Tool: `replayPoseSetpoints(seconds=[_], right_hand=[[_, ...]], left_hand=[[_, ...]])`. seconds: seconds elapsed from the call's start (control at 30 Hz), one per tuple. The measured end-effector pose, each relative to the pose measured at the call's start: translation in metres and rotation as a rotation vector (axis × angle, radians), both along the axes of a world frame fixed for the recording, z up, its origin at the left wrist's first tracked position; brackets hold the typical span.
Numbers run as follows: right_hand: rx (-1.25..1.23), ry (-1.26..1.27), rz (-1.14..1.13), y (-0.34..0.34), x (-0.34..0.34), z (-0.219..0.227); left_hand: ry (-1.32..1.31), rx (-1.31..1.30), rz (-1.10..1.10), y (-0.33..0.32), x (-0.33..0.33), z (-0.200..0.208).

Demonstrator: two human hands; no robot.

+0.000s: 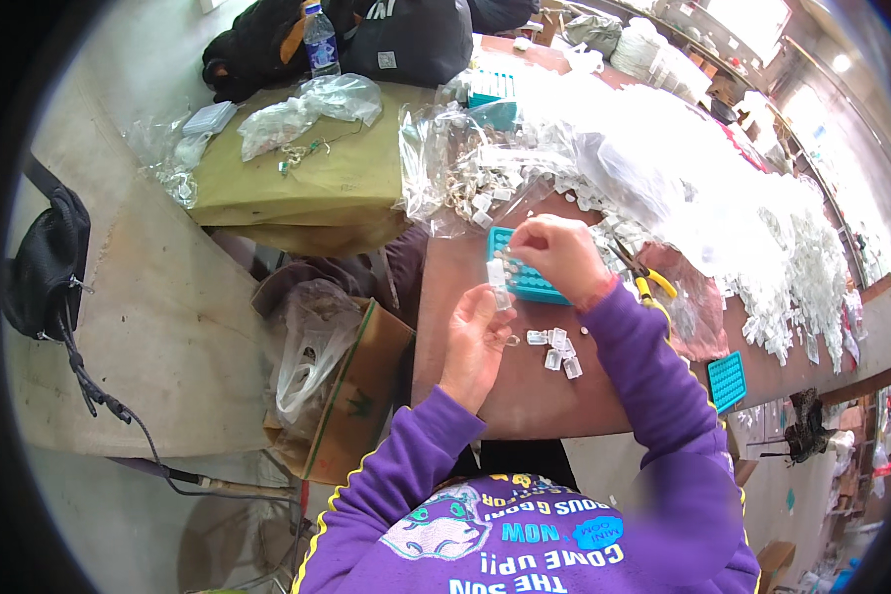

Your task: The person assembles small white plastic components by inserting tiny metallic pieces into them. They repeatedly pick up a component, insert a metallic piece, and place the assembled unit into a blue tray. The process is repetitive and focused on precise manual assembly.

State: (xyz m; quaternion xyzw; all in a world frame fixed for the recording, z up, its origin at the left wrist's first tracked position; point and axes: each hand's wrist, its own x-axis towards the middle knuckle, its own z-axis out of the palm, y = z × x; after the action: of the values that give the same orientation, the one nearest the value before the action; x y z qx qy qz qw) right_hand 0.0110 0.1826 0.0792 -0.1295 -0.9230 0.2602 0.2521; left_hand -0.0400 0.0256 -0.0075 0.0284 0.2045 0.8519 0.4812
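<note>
My left hand (473, 342) is closed, with thumb and fingers pinching a small clear plastic case (498, 271) that looks unfolded. Just above and to the right, my right hand (562, 255) hangs over a teal tray (538, 291) with rows of round pockets. Its fingertips are pressed together in a pinch; what they hold, if anything, is too small to make out. Some of the tray's pockets carry small pale pieces. Nearer to me on the reddish-brown table (505, 396), several small clear cases (556, 346) lie in a loose group.
Yellow-handled pliers (651, 280) lie right of the tray. A second teal tray (727, 382) sits at the table's right edge. Heaps of small clear plastic pieces (772, 257) cover the far right. A cardboard box (351, 396) with a plastic bag stands left, below a green-covered table (267, 193).
</note>
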Motion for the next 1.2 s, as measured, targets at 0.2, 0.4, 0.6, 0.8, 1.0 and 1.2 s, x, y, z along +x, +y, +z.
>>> replayPoseSetpoints(seconds=[0.2,0.4,0.6,0.8,1.0,1.2], right_hand=[[-0.041,0.11,0.015,-0.053,0.043,0.0],[0.124,0.166,-0.053,-0.066,0.045,-0.013],[0.108,0.073,-0.026,-0.06,0.059,-0.005],[0.063,0.182,-0.078,-0.059,0.058,-0.003],[0.296,0.175,-0.028,-0.066,0.056,-0.014],[0.275,0.278,-0.115,-0.047,0.045,-0.02]], left_hand=[[0.053,0.004,-0.037,-0.001,0.005,0.003],[0.106,0.009,-0.096,-0.003,0.005,-0.001],[0.183,-0.028,-0.123,0.001,0.006,0.002],[0.184,-0.039,-0.164,-0.001,0.006,0.001],[0.066,-0.041,-0.133,0.002,0.006,-0.004],[0.021,-0.043,-0.093,0.002,0.001,-0.008]])
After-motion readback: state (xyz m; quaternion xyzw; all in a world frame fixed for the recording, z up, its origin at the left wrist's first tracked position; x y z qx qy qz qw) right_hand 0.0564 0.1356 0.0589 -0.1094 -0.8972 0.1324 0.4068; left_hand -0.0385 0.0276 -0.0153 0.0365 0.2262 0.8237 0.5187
